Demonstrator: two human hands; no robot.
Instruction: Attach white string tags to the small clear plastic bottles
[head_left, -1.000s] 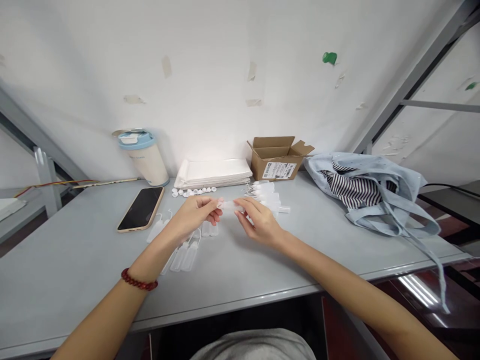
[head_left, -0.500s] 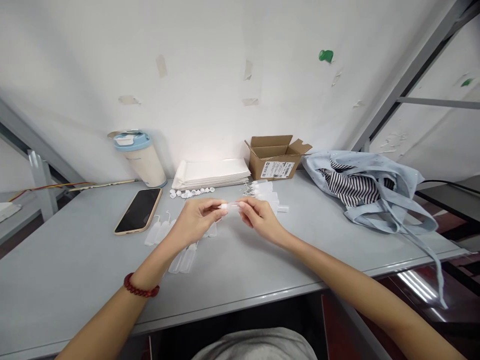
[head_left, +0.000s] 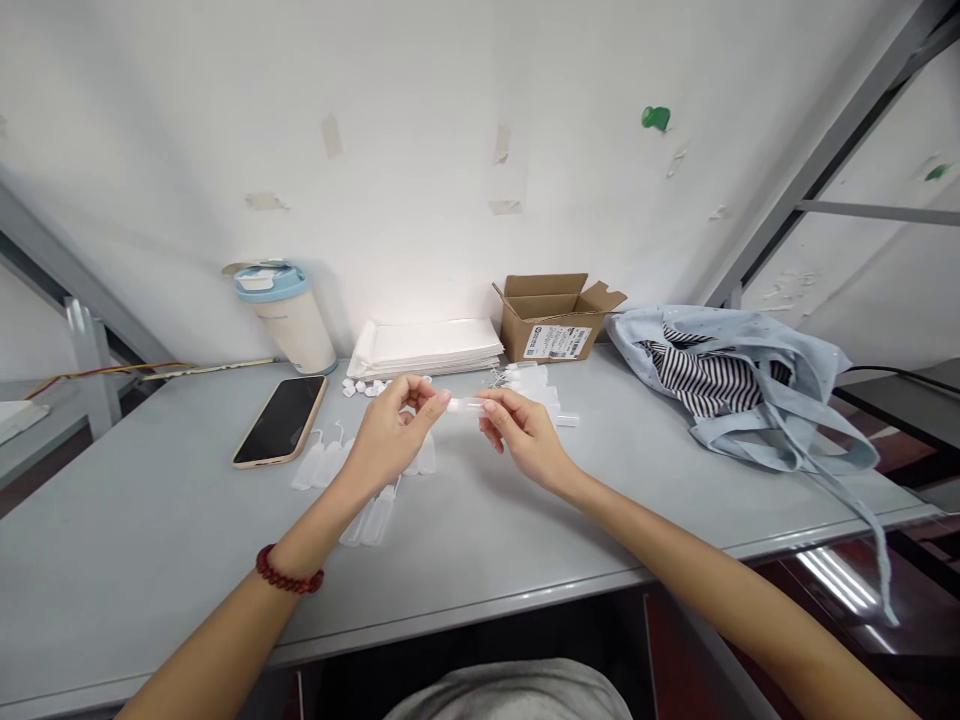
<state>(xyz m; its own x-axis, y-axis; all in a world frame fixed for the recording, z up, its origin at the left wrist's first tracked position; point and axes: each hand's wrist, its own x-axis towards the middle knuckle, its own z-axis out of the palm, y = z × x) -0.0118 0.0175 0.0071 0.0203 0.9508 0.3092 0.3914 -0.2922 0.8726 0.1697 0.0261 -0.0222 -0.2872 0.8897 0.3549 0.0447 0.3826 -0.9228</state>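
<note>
Between my two hands a small clear plastic tube lies level above the table. My left hand is closed, thumb and fingers pinching the white-capped left end; its fingertips partly cover the cap. My right hand grips the tube's right end between thumb and fingers. Soft translucent squeeze bottles with thin, bent spouts lie near my left wrist. More such bottles lie beyond my right hand, beside another clear tube. Several loose white caps sit behind my left hand.
A stack of white envelopes and an opened cardboard box stand by the wall. To the left are a phone and a lidded cup. A light-blue cloth bag occupies the grey table's right side.
My left hand's fingers have shifted and turned at the tube's capped end, with the thumb now raised higher. My right hand keeps its hold on the tube. The view has moved slightly.
</note>
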